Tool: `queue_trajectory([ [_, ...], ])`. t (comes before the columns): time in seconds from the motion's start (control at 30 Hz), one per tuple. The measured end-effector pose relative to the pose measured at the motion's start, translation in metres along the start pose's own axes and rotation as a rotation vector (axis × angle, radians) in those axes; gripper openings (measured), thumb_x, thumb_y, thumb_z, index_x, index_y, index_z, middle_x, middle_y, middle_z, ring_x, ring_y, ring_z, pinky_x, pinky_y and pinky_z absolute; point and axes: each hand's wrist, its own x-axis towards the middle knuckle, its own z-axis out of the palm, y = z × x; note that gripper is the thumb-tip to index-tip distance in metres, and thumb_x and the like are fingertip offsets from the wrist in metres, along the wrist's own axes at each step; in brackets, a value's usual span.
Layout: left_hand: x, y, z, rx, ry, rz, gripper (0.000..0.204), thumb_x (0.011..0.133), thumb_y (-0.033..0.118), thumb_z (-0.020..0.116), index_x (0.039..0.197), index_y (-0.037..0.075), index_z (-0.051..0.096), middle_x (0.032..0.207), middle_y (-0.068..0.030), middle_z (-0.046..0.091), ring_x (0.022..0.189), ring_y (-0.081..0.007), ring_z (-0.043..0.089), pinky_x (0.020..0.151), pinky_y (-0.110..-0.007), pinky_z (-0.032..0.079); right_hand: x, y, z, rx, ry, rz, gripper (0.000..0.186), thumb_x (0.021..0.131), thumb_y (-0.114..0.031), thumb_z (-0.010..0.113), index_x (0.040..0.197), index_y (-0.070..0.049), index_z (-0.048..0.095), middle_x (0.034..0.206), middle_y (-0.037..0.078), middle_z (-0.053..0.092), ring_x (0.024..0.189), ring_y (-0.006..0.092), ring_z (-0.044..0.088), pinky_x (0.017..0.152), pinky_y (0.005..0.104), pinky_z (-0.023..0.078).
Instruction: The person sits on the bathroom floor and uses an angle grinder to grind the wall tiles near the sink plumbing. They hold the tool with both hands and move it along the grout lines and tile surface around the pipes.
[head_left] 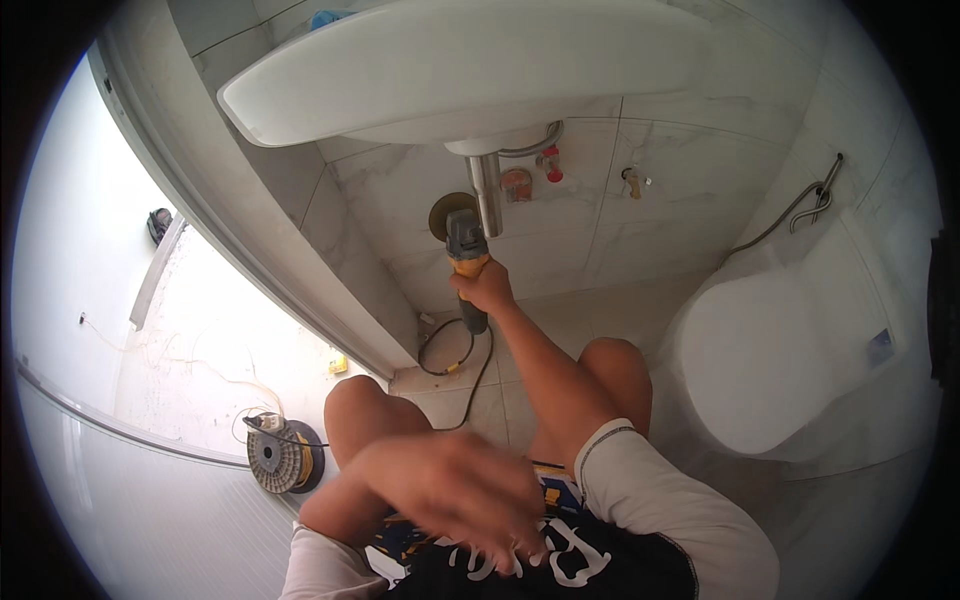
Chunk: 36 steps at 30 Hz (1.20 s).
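My right hand (485, 287) is wrapped round the body of a yellow and black angle grinder (466, 242), held out below the washbasin (450, 85). The grinder's round, brownish disc (440, 212) is close to the shiny metal drain pipe (484, 180) that hangs from the basin. Whether the disc touches the pipe I cannot tell. Near my chest, over my lap, my left hand (455, 490) is smeared by motion. No object shows in it, and how its fingers are set is unclear.
A white toilet (750, 360) stands at the right, with a flexible hose (775, 238) beside it. The grinder's black cable (480, 385) loops over the tiled floor toward a cable reel (285, 455) at the left doorway. Wall fittings include a red-handled valve (550, 165) and a small tap (632, 183).
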Motion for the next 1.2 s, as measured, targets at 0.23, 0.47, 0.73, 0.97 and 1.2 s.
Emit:
queue_trajectory([
  [0.23,0.040,-0.004,0.032,-0.149,0.032,0.249,0.018,0.096,0.013,0.054,0.089,-0.001,0.063,0.092,-0.0168,0.061,0.074,-0.0268,0.061,0.063,-0.034,0.050,0.003,0.004,-0.004,0.000,-0.029,0.054,0.051,0.066,-0.031,0.077,0.103,0.000,0.062,0.096,0.014,0.068,0.090,0.0272,0.067,0.079,0.0372,0.053],
  [0.47,0.061,0.001,0.036,-0.233,0.739,0.379,0.013,0.088,0.011,0.066,0.087,-0.002,0.068,0.084,-0.0129,0.066,0.071,-0.0196,0.063,0.060,-0.028,0.050,0.007,0.011,-0.007,0.082,-0.199,0.083,0.058,0.065,-0.040,0.078,0.104,0.001,0.063,0.094,0.016,0.069,0.090,0.0279,0.068,0.076,0.0362,0.055],
  [0.73,0.037,-0.024,0.014,-0.415,0.719,0.259,0.018,0.086,0.010,0.069,0.093,-0.006,0.064,0.085,-0.0148,0.066,0.079,-0.0231,0.065,0.067,-0.031,0.053,0.008,0.034,0.003,-0.111,-0.043,0.039,0.058,0.066,-0.042,0.076,0.103,0.000,0.061,0.093,0.015,0.068,0.087,0.0277,0.068,0.076,0.0372,0.055],
  [0.97,-0.039,-0.038,-0.050,-0.365,0.649,-0.276,0.025,0.083,0.008,0.071,0.098,-0.009,0.061,0.086,-0.0164,0.067,0.086,-0.0262,0.067,0.073,-0.033,0.055,0.011,0.034,0.006,-0.125,0.020,0.049,0.060,0.064,-0.038,0.078,0.104,0.002,0.059,0.094,0.016,0.068,0.087,0.0286,0.068,0.077,0.0375,0.055],
  [1.2,-0.083,-0.131,-0.125,0.360,-0.334,-1.428,0.026,0.085,0.030,0.068,0.096,0.006,0.069,0.086,-0.0078,0.071,0.080,-0.0200,0.068,0.073,-0.032,0.053,0.018,0.046,0.015,-0.022,0.013,0.141,0.061,0.063,-0.032,0.079,0.107,0.004,0.056,0.097,0.021,0.067,0.092,0.0347,0.066,0.079,0.0401,0.053],
])
